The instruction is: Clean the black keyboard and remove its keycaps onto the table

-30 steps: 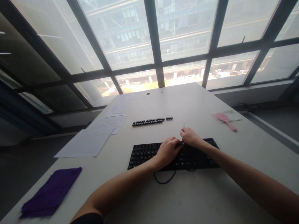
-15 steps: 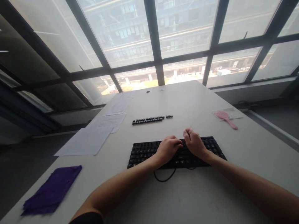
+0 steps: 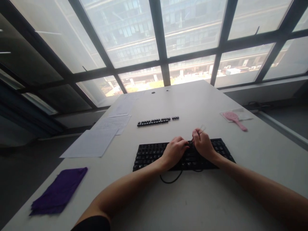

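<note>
A black keyboard (image 3: 151, 155) lies on the white table in front of me, its cable looping out from the near edge. My right hand (image 3: 202, 143) is closed over the right-middle of it, gripping a thin wire keycap puller (image 3: 203, 128) whose wire ends stick up beyond the fingers. Beside it, my left hand (image 3: 175, 148) rests over the keyboard's middle with thumb and fingers pinched together near the puller's lower end. What those fingertips hold, if anything, is too small to make out. Beyond the keyboard, loose black keycaps (image 3: 154, 122) stand in rows.
Paper sheets (image 3: 89, 144) cover the table's left side, with a folded purple cloth (image 3: 60, 191) nearer me. On the right, a pink hairbrush (image 3: 234, 120) lies on a clear plastic bag (image 3: 245, 115). Large windows rise past the table's far edge.
My right hand has shifted slightly away from the left, and the wire puller tilts more to the right. The whole view has moved a little; the left hand stays pinched at the keyboard.
</note>
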Motion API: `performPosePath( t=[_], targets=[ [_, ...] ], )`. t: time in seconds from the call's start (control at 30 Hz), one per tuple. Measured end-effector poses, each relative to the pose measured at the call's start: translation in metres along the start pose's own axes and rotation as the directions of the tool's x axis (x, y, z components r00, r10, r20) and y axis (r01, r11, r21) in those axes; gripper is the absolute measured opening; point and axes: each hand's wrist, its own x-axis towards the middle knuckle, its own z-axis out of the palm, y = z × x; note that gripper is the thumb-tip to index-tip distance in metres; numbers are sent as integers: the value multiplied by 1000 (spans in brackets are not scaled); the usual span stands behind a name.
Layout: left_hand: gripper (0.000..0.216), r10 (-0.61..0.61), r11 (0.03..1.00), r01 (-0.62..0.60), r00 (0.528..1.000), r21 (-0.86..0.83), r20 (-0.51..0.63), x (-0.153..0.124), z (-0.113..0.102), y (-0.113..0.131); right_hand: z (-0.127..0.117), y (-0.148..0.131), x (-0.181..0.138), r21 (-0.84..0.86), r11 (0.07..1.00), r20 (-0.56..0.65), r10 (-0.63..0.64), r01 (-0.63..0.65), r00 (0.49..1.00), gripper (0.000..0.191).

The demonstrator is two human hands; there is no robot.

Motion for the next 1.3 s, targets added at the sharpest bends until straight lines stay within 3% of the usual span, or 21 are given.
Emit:
performPosePath(
  t=[0.3, 0.5, 0.77, 0.87, 1.03, 1.3],
  targets=[
    [14, 0, 998, 1, 1000, 56, -8, 1, -6, 6, -2, -2, 1, 40, 998, -26, 38, -37, 999, 32],
    [9, -40, 987, 41, 999, 155, -10, 5, -24, 3, -1, -2, 3, 85, 991, -111, 112, -102, 988, 30],
    [13, -155, 976, 162, 986, 147, -55, 35, -54, -61, 2, 3, 5, 70, 993, -47, 101, -98, 994, 30],
    [19, -173, 968, 173, 985, 182, -16, 58, -50, -84, 4, 5, 4, 69, 994, -47, 90, -87, 995, 31],
    [10, -149, 944, 127, 987, 305, 51, 87, -33, -102, 4, 8, 3, 79, 993, -40, 94, -90, 995, 30],
    [11, -72, 942, 68, 997, 329, -1, 96, -29, -118, 3, 0, 2, 92, 992, -14, 90, -88, 996, 31]
  ],
)
